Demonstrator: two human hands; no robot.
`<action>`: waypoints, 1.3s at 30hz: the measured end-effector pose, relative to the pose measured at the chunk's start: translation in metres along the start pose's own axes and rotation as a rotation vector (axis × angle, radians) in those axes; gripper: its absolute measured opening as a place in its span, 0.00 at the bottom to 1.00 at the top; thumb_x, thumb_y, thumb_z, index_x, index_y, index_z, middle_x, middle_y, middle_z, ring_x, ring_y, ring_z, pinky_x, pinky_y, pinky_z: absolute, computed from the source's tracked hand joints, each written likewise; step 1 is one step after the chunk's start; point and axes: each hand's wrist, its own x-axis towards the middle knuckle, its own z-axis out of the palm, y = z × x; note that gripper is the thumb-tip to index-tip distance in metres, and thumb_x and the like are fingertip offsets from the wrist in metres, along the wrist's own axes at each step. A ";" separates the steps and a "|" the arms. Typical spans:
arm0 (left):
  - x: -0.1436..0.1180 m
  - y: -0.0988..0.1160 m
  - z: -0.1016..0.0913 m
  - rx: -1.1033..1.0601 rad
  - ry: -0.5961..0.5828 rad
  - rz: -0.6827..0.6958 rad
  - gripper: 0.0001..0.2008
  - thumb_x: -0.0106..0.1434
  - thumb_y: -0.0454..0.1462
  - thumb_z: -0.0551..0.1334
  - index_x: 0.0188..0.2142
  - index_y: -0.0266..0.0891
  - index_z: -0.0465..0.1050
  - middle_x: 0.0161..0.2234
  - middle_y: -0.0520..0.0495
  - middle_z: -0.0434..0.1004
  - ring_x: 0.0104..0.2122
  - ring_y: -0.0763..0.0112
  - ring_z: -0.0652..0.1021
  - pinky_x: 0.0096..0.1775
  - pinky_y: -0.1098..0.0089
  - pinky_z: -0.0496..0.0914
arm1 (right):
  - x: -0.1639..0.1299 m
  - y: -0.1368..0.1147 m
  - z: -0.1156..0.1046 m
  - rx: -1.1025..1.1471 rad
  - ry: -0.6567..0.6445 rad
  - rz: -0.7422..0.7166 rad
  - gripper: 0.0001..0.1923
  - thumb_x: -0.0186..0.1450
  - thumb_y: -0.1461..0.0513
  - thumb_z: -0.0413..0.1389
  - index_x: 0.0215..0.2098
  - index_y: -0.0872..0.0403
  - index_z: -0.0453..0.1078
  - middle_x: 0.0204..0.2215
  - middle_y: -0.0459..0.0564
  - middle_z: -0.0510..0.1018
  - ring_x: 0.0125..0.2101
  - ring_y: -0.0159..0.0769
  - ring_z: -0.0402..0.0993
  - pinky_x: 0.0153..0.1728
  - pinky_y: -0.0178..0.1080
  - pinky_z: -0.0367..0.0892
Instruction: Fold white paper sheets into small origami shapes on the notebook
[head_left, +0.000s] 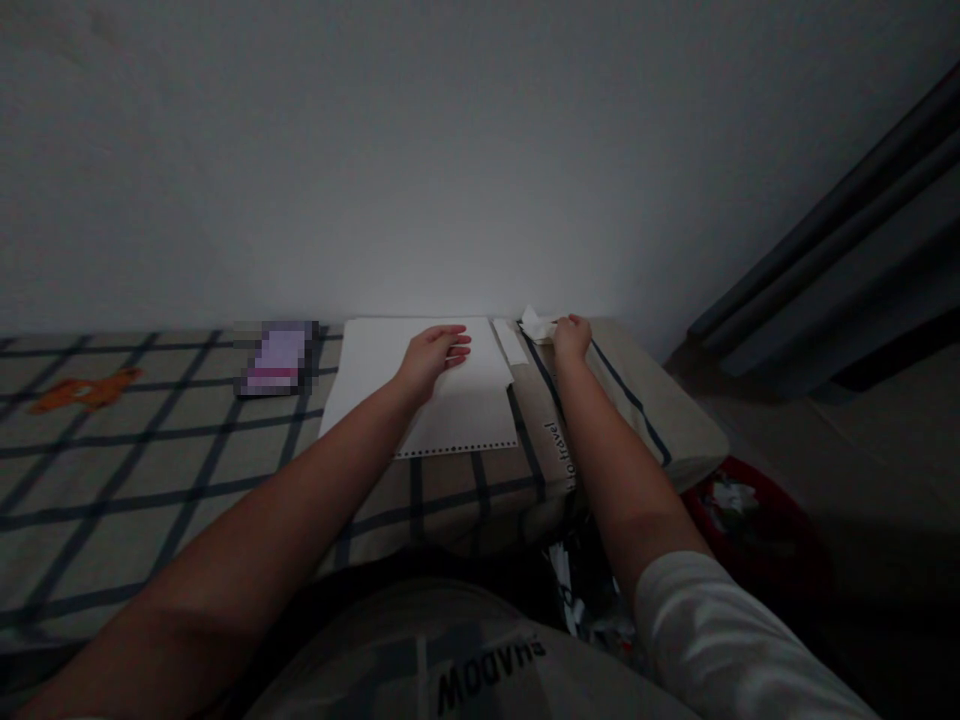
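Observation:
A white sheet of paper (465, 410) with a row of punched holes along its near edge lies on the checked cloth. Over it is my left hand (435, 360), its fingers loosely curved and a little apart, with nothing in them. Just right of the sheet lies a narrow white paper strip (511, 342). My right hand (572, 338) is closed at the right end of a crumpled white piece of paper (536, 325), which sticks out to its left. The fingertips of that hand are mostly hidden.
A blurred purple phone-like rectangle (281, 355) and an orange bear-shaped figure (86, 390) lie to the left on the checked cloth (187, 450). A plain wall (450, 150) rises behind. Below right stands a red bin (787, 510) with crumpled scraps; dark curtains (840, 240) hang at the right.

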 end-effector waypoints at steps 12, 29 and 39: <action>-0.028 0.009 -0.061 0.724 -0.348 0.337 0.06 0.50 0.34 0.75 0.28 0.47 0.83 0.34 0.46 0.84 0.38 0.60 0.78 0.54 0.62 0.69 | -0.100 -0.035 0.057 -0.177 -0.885 -0.600 0.07 0.54 0.65 0.71 0.30 0.47 0.81 0.38 0.51 0.83 0.43 0.43 0.76 0.56 0.49 0.65; -0.092 -0.002 -0.084 1.460 -0.687 0.573 0.14 0.61 0.26 0.58 0.24 0.42 0.73 0.33 0.37 0.80 0.36 0.53 0.78 0.39 0.59 0.68 | -0.123 -0.070 0.058 -0.104 -0.945 -0.686 0.08 0.66 0.60 0.62 0.30 0.48 0.82 0.32 0.48 0.84 0.35 0.39 0.74 0.42 0.42 0.63; -0.035 0.014 -0.085 1.351 -0.386 0.648 0.12 0.59 0.23 0.63 0.26 0.39 0.75 0.28 0.41 0.75 0.37 0.49 0.80 0.42 0.57 0.68 | -0.115 -0.080 0.050 -0.329 -1.110 -0.762 0.08 0.65 0.58 0.64 0.29 0.50 0.84 0.31 0.49 0.85 0.34 0.38 0.77 0.38 0.39 0.65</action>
